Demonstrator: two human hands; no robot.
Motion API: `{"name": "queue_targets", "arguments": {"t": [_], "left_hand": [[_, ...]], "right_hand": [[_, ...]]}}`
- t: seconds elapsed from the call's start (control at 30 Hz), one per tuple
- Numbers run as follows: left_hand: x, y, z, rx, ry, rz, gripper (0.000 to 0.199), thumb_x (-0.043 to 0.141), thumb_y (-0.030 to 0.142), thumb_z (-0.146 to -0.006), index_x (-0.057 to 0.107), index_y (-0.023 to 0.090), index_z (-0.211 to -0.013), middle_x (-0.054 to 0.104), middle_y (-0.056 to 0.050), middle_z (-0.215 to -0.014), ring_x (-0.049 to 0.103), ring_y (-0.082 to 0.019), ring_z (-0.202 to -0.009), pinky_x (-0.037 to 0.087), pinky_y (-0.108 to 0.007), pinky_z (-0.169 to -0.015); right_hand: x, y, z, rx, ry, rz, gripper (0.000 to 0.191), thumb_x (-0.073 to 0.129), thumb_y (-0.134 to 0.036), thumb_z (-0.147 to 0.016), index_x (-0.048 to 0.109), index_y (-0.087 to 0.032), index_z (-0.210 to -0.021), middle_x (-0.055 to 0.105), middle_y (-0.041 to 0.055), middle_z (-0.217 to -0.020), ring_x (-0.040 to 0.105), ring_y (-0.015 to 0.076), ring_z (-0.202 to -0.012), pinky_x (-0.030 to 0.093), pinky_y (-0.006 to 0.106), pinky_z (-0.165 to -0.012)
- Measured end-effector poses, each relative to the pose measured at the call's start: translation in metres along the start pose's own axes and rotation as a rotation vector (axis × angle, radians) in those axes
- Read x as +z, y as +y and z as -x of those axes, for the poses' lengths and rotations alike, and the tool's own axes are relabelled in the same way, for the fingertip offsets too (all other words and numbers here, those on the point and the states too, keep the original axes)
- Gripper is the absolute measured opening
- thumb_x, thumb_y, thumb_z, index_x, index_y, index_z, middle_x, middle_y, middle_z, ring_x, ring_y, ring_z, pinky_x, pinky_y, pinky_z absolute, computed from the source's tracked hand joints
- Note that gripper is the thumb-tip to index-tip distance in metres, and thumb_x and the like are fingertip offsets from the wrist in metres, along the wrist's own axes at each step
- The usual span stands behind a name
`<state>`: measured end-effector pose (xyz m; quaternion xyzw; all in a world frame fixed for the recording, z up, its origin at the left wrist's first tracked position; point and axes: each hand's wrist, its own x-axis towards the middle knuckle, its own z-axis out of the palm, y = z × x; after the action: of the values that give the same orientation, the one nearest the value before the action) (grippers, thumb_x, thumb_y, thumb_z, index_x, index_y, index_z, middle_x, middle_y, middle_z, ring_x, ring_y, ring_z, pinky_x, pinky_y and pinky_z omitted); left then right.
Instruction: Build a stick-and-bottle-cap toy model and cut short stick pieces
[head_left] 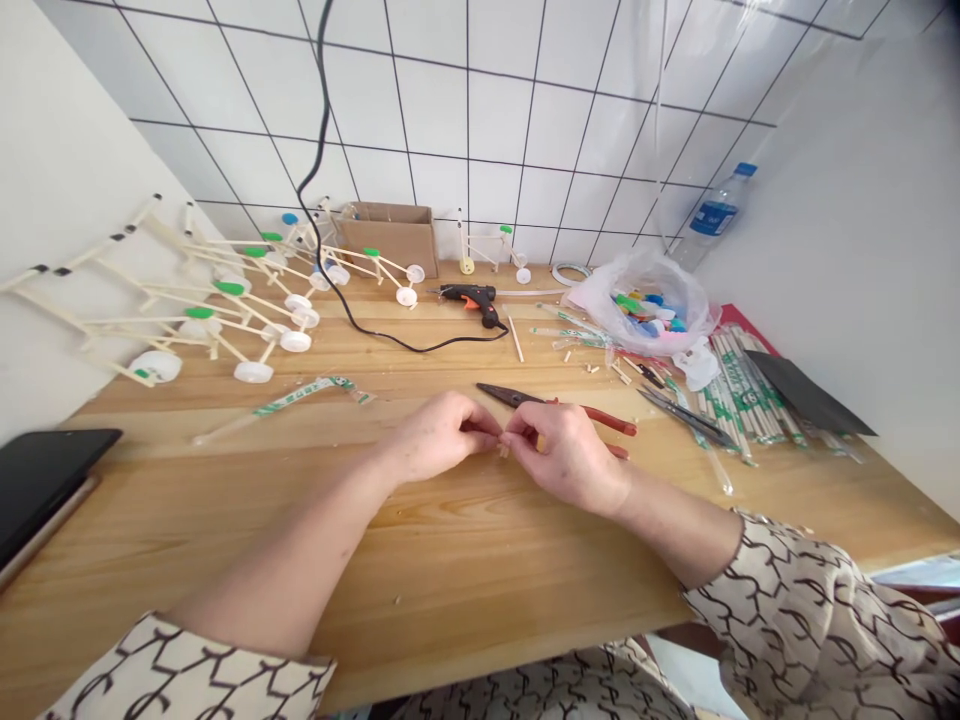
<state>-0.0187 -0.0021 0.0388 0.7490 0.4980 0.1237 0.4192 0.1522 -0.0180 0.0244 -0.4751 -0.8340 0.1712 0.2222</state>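
We pinch a small pale piece [504, 451] between the thumbs and fingertips of our left hand [450, 438] and right hand [566, 455], which meet just above the table [420, 570]; the fingers hide most of it. Just beyond our grip lie pliers [510, 396], their red handles partly behind our right hand. Farther beyond is a glue gun [469, 295] with its black cord [420, 349]. To the right of our grip we have scissors [686, 415], then a bundle of wrapped sticks [750, 390]; past the scissors sits a plastic bag [600, 293] of coloured caps [651, 312]. Beyond and left of our grip stand toy tricycles [229, 288], with a crumpled wrapper [304, 393] nearer us.
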Motion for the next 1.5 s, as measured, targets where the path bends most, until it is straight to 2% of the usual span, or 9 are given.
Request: {"name": "queue_targets", "arguments": {"t": [0.17,0.23,0.33,0.53,0.67,0.83,1.23,1.5], "left_hand": [[0.001,-0.002,-0.002,0.018,-0.002,0.044,0.020,0.053,0.024,-0.071,0.071,0.018,-0.077,0.071,0.000,-0.078,0.062,-0.021,-0.079,0.042,-0.026,-0.066],[0.002,-0.003,-0.002,0.011,-0.006,0.054,0.019,0.054,0.023,-0.070,0.071,0.018,-0.076,0.071,0.000,-0.077,0.062,-0.020,-0.078,0.043,-0.026,-0.065],[0.003,-0.002,-0.001,-0.004,0.005,0.090,0.017,0.057,0.024,-0.068,0.070,0.018,-0.076,0.071,0.000,-0.076,0.062,-0.020,-0.075,0.043,-0.026,-0.063],[0.009,-0.002,-0.002,0.042,0.027,0.276,0.017,0.060,0.026,-0.068,0.068,0.017,-0.079,0.069,-0.002,-0.078,0.061,-0.019,-0.078,0.045,-0.027,-0.069],[0.017,-0.005,-0.005,0.050,0.085,0.395,0.017,0.059,0.028,-0.071,0.068,0.016,-0.081,0.068,-0.003,-0.078,0.059,-0.016,-0.074,0.044,-0.027,-0.070],[0.020,-0.002,-0.004,0.022,0.142,0.473,0.013,0.061,0.026,-0.068,0.065,0.014,-0.072,0.061,0.000,-0.063,0.054,-0.013,-0.062,0.043,-0.026,-0.063],[0.019,0.004,-0.001,0.084,0.208,0.408,0.018,0.059,0.031,-0.071,0.063,0.014,-0.067,0.061,-0.001,-0.065,0.053,-0.013,-0.063,0.041,-0.024,-0.062],[0.016,0.003,-0.001,0.091,0.230,0.256,0.017,0.054,0.027,-0.074,0.064,0.014,-0.069,0.062,0.000,-0.063,0.053,-0.013,-0.059,0.040,-0.023,-0.057]], "right_hand": [[0.000,-0.005,0.001,-0.114,-0.048,0.135,0.009,0.050,-0.014,-0.078,0.059,-0.013,-0.075,0.063,0.0043,-0.067,0.054,0.0135,-0.059,0.039,0.025,-0.060],[0.001,-0.005,0.001,-0.115,-0.054,0.130,0.009,0.050,-0.013,-0.078,0.059,-0.013,-0.075,0.063,0.0044,-0.068,0.054,0.0135,-0.060,0.039,0.025,-0.059],[0.000,-0.004,0.000,-0.045,-0.035,0.031,0.010,0.051,-0.014,-0.077,0.059,-0.015,-0.071,0.061,0.0014,-0.063,0.052,0.0112,-0.056,0.038,0.024,-0.057],[-0.004,0.003,-0.005,0.234,0.003,-0.377,0.013,0.054,-0.024,-0.075,0.058,-0.015,-0.067,0.056,-0.0019,-0.055,0.044,0.0079,-0.047,0.033,0.019,-0.044],[-0.005,0.009,-0.007,0.261,0.031,-0.500,0.015,0.055,-0.028,-0.074,0.058,-0.014,-0.068,0.057,-0.0007,-0.058,0.048,0.0091,-0.052,0.037,0.020,-0.048],[-0.003,0.011,-0.007,0.276,0.052,-0.548,0.014,0.055,-0.027,-0.073,0.057,-0.014,-0.067,0.056,-0.0010,-0.058,0.048,0.0091,-0.053,0.038,0.021,-0.050],[0.000,0.010,-0.006,0.263,0.122,-0.605,0.013,0.055,-0.025,-0.073,0.055,-0.015,-0.064,0.054,-0.0023,-0.054,0.045,0.0076,-0.049,0.035,0.019,-0.046],[-0.003,0.007,-0.010,0.274,0.047,-0.590,0.014,0.055,-0.025,-0.071,0.058,-0.014,-0.064,0.057,-0.0006,-0.057,0.047,0.0082,-0.051,0.037,0.019,-0.046]]}}
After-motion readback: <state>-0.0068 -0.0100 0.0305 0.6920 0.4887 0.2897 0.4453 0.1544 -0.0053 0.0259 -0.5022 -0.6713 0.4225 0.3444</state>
